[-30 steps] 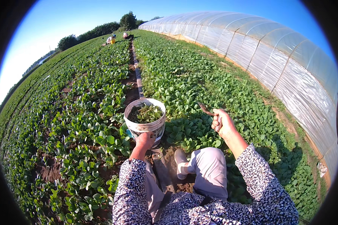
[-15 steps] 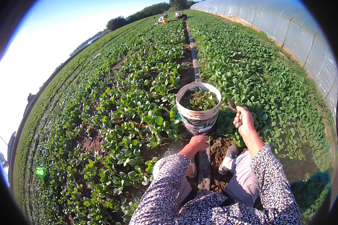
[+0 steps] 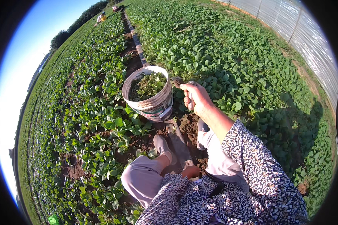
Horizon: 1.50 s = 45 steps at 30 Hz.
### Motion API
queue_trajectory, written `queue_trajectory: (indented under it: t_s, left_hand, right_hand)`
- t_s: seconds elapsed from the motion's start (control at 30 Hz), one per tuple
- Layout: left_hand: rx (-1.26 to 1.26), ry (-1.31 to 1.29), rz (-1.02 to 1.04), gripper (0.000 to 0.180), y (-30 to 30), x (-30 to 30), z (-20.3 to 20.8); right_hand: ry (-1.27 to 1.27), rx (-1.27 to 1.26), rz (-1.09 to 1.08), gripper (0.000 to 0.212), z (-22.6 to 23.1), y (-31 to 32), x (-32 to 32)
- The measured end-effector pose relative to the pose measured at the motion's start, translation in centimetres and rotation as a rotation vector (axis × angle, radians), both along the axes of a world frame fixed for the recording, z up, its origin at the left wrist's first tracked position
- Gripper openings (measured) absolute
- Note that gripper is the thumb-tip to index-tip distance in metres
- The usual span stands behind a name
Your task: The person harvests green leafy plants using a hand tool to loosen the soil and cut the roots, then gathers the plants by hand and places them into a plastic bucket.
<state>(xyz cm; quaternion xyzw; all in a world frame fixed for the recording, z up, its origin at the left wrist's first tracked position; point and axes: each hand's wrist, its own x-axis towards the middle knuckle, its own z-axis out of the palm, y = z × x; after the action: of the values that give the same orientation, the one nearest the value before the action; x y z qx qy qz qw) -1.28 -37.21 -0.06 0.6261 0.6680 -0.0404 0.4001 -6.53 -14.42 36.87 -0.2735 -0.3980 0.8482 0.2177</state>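
My right hand (image 3: pixel 194 98) is closed round the pale handle of a small hand trowel (image 3: pixel 177 81), whose dark, soil-coloured blade points up and left. Close by on the left stands a white plastic bucket (image 3: pixel 148 104) with dirty sides, filled near the rim with pulled green weeds (image 3: pixel 149 87). The trowel blade is just beside the bucket's right rim; I cannot tell whether they touch. My left hand (image 3: pixel 191 171) is low between my knees, near my shirt hem; its fingers are hidden.
Leafy green plants (image 3: pixel 101 112) grow on both sides of a narrow dark strip (image 3: pixel 178 144) running ahead under the bucket. My shoes (image 3: pixel 163 147) stand on loose soil beside it. A plastic-covered greenhouse (image 3: pixel 278 18) lines the right. People (image 3: pixel 101 17) crouch far off.
The view has swung right, so the bucket sits further left. My left hand has drawn back from the bucket's base toward my body. The trowel, still in my right hand, is nearer the bucket's rim.
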Motion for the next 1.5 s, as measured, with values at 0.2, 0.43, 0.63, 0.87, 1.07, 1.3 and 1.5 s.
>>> queue_trajectory:
  t_s: [0.2, 0.43, 0.63, 0.87, 1.07, 1.3, 1.5]
  left_hand:
    - [-0.034, -0.326, 0.171, 0.029, 2.2, 0.1, 3.2]
    - [0.386, -0.548, 1.235, 0.034, 4.6, -12.8, 6.8]
    - [0.621, -0.838, 1.612, 0.04, 4.5, -19.2, 5.8]
    - [0.53, -1.018, 1.776, 0.053, 4.1, -20.2, 1.1]
    - [0.914, -0.885, 2.073, 0.051, 1.8, -20.4, 1.8]
    - [0.746, -0.841, 2.416, 0.059, 5.0, -19.4, 3.6]
    - [0.575, -0.852, 2.534, 0.052, 7.0, -20.3, -1.1]
  right_hand:
    - [0.074, 0.032, -0.001, 0.017, -2.3, -0.5, -0.6]
    - [0.116, -0.005, -0.066, 0.015, -3.3, -1.2, 1.2]
    - [0.121, -0.013, -0.076, 0.019, -3.5, -1.3, 1.3]
    - [0.067, 0.061, 0.015, 0.017, -1.9, 0.6, 2.7]
    - [-0.008, -0.023, 0.059, 0.014, -2.0, 2.6, 5.0]
    - [-0.154, 0.069, 0.019, 0.024, -2.4, 8.3, 5.0]
    - [-0.471, 0.237, -0.163, 0.024, -3.5, 12.9, 0.9]
